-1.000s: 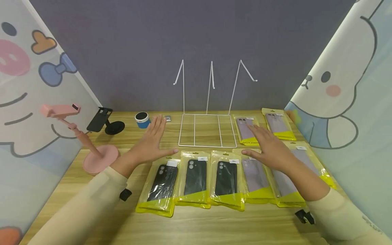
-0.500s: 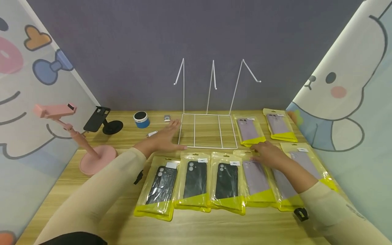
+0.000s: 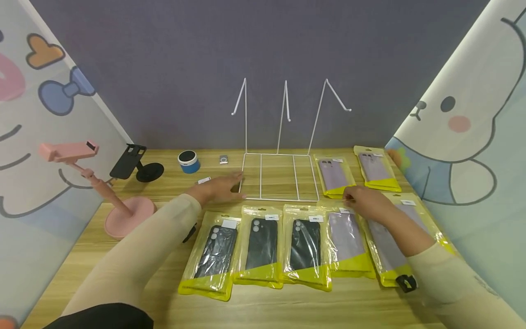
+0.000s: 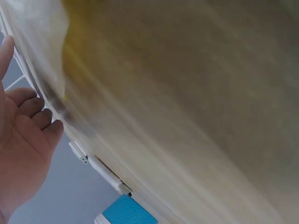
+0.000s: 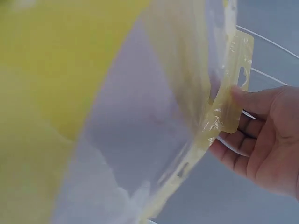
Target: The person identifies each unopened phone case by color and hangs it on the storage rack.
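My right hand [image 3: 367,203] pinches the top strip of a clear-and-yellow bag with a purple phone case [image 3: 345,235], thumb in front and fingers behind in the right wrist view. That bag's hang hole [image 5: 242,77] shows beside the thumb. My left hand [image 3: 219,188] is by the left edge of a white wire display rack [image 3: 279,199], fingers loosely bent and thumb apart, holding nothing. Left of the pinched bag lie three bagged black phone cases [image 3: 215,251], [image 3: 261,244], [image 3: 305,244]. More bagged purple cases [image 3: 388,244], [image 3: 334,176] lie right and behind.
The rack's three upright hooks [image 3: 286,100] stand against the grey back wall. At the left are a pink phone stand [image 3: 129,217], a black phone stand [image 3: 149,172], a blue-and-white round device [image 3: 189,162] and a small white plug-like piece [image 3: 204,180]. Printed side panels flank the table.
From being raised and spread, both hands have come down. My left hand has moved right to the rack's edge; my right hand has taken hold of the purple case's bag by its top.
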`<state>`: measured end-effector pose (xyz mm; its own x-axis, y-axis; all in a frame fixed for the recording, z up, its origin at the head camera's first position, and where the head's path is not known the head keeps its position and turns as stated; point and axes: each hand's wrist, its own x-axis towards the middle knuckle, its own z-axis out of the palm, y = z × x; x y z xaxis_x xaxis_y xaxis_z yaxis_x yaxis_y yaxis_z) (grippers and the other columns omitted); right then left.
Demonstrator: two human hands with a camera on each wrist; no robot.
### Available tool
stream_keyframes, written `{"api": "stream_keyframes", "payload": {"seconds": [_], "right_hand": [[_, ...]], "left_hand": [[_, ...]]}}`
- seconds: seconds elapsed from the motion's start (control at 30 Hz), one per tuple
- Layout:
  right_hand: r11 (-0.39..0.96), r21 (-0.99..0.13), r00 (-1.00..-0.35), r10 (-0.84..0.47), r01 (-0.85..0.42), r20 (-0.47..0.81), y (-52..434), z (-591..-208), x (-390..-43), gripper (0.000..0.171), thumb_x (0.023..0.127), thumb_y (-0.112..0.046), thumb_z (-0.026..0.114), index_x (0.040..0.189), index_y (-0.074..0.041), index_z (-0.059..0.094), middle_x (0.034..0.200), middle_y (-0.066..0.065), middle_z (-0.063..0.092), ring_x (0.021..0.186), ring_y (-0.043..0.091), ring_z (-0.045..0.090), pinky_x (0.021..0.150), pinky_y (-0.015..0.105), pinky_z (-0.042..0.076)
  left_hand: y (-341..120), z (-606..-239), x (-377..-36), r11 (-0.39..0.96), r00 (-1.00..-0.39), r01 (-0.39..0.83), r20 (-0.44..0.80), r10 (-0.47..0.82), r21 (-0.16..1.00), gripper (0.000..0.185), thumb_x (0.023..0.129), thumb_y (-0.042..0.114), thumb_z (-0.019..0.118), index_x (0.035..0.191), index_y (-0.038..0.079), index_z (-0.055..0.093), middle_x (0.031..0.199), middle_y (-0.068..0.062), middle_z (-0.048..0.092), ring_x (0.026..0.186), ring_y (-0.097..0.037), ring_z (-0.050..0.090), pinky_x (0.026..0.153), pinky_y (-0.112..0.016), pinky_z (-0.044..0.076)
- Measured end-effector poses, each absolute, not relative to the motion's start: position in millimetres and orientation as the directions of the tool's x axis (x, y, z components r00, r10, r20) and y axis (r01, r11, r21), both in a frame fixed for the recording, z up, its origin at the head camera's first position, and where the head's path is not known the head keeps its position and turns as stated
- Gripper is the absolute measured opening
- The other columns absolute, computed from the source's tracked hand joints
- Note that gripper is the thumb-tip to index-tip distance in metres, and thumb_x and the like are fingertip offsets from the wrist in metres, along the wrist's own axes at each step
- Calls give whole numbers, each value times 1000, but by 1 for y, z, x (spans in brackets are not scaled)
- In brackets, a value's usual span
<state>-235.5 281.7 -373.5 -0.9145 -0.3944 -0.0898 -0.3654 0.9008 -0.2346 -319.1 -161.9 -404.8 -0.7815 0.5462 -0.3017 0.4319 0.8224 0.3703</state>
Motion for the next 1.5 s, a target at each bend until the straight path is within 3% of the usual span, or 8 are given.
{"api": "stream_keyframes", "payload": {"seconds": [0.4,0.47,0.53,0.63,0.77,0.9,1.13,1.5], "right_hand": [[864,-259,-900,-433,-431,51,281,-307,-217,4,96,-11,62,93,-9,65,86,-1,65,78,16,56,72,38,49],[855,-263,-892,-446,-447,66,280,-297,-214,4,97,-11,62,94,-10,64,85,-2,63,77,15,54,71,37,48],[837,-274,-879,-468,-474,93,279,-285,-210,5,98,-12,61,94,-10,63,83,-3,62,74,13,52,82,42,46],[810,-277,-855,-498,-517,141,278,-267,-207,6,97,-11,62,91,-11,62,76,-3,57,68,10,49,79,38,44],[828,-246,-864,-478,-503,156,276,-239,-205,2,97,-14,62,96,-14,64,85,-4,65,76,10,59,70,32,47],[857,-215,-880,-435,-469,190,273,-213,-206,9,99,-20,61,105,-15,67,100,-1,71,91,20,65,78,43,51],[864,-219,-866,-368,-453,338,266,-185,-226,19,101,-28,56,108,-13,66,100,3,70,85,17,58,72,29,44],[876,-314,-922,-294,-366,253,255,-180,-280,34,104,-35,46,119,-9,62,115,15,65,103,32,55,85,51,43]], "left_hand": [[-160,-408,-318,853,-791,451,-325,518,262,88,95,63,49,159,15,14,166,-6,8,152,-31,12,122,-50,16],[-160,-409,-317,857,-793,451,-328,513,250,87,95,63,49,159,15,14,166,-6,8,151,-32,14,122,-51,17],[-160,-409,-317,857,-793,453,-330,513,245,87,95,61,50,159,15,15,166,-7,9,151,-33,15,121,-51,18],[-159,-409,-316,859,-793,453,-332,511,238,86,95,61,50,159,15,16,166,-7,10,151,-32,15,121,-50,19],[-159,-410,-316,860,-796,454,-330,508,231,86,95,62,49,159,15,16,166,-7,9,151,-33,15,121,-51,19],[-159,-410,-314,863,-798,451,-330,504,229,87,95,63,49,159,15,15,166,-6,9,151,-33,14,122,-51,18],[-160,-410,-314,860,-799,460,-319,509,221,87,95,64,48,159,15,16,166,-5,9,151,-32,14,121,-50,18],[-158,-412,-319,857,-793,463,-326,514,225,87,94,64,50,159,15,18,166,-5,9,150,-33,17,121,-51,20]]}}
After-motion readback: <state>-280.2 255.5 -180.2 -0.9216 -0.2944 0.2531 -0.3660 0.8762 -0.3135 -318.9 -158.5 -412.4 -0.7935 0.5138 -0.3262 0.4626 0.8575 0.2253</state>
